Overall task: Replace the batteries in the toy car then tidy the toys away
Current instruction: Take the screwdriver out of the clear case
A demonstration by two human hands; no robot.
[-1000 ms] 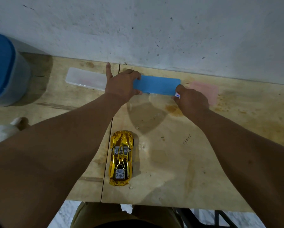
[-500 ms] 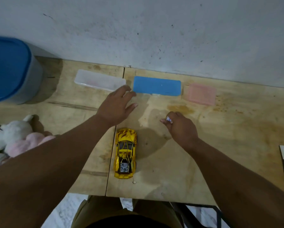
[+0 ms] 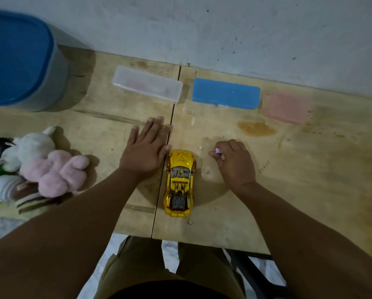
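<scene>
1. Wooden table point(image 3: 310, 190) by wall; car point(image 3: 180, 183) upright, near centre.
2. Left hand point(image 3: 145, 151) flat, just left of car; right hand point(image 3: 234, 161) pinches batteries point(image 3: 219, 152).
3. Step: batteries fetched; next likely flip car, open compartment.

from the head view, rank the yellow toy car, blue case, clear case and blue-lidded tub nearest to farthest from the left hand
Measured from the left hand:
1. Yellow toy car, right beside its thumb.
2. Clear case, just beyond the fingertips, near the wall.
3. Blue case, beyond and to the right.
4. Blue-lidded tub, far left corner.
</scene>
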